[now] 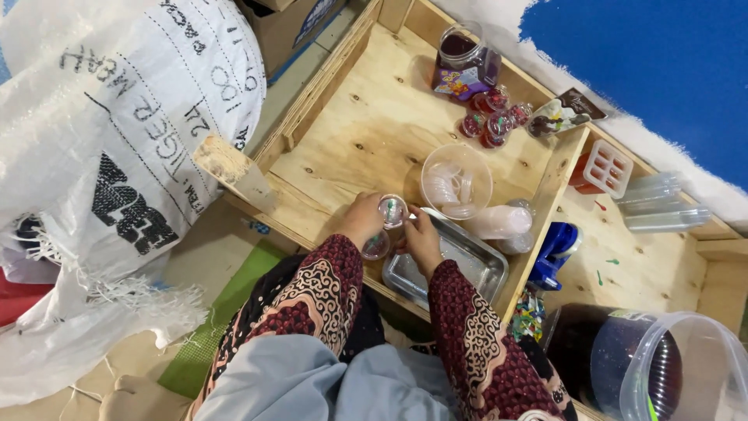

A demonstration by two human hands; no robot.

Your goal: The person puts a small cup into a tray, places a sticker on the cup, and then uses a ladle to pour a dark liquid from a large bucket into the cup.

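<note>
My left hand (361,221) holds a small clear plastic cup (392,210) with a red and green bit inside, over the wooden tray's near edge. My right hand (421,238) touches the same cup from the right with its fingertips, above a shallow metal pan (467,261). A second small clear cup (375,246) sits just below my left hand. Both arms wear dark red patterned sleeves.
A clear tub of lids (456,181) and a stack of cups (499,222) lie beyond my hands. Filled red jelly cups (491,117) and a dark jar (465,56) stand at the far side of the wooden tray (351,117). A white woven sack (117,156) fills the left; a big clear bucket (662,366) sits at the right.
</note>
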